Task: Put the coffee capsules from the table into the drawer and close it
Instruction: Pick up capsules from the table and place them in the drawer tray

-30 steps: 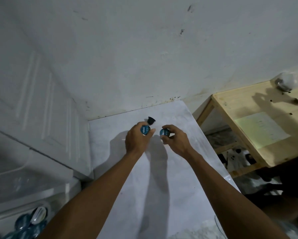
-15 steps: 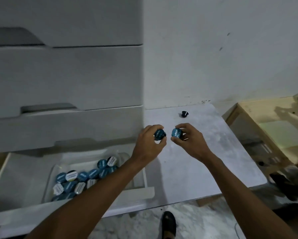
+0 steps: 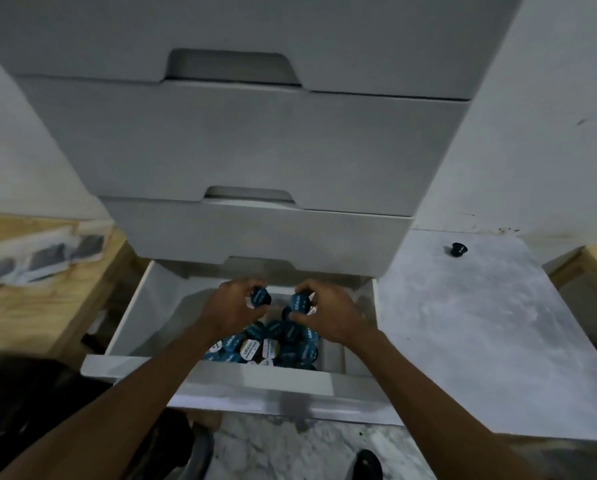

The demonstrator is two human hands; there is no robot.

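Blue round capsule (image 3: 260, 297) pinched by curled fingers of the left hand (image 3: 228, 311), its twin capsule (image 3: 300, 303) by the right hand (image 3: 328, 315), above the open white drawer (image 3: 241, 375) and its capsule pile (image 3: 273, 348); black capsule (image 3: 457, 250) on marbled table (image 3: 480, 341).

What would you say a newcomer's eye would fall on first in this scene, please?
First, the left hand and right hand over the open drawer, pinching the left capsule and right capsule. Below lies a pile of blue capsules; one black capsule sits alone on the grey table at the right.
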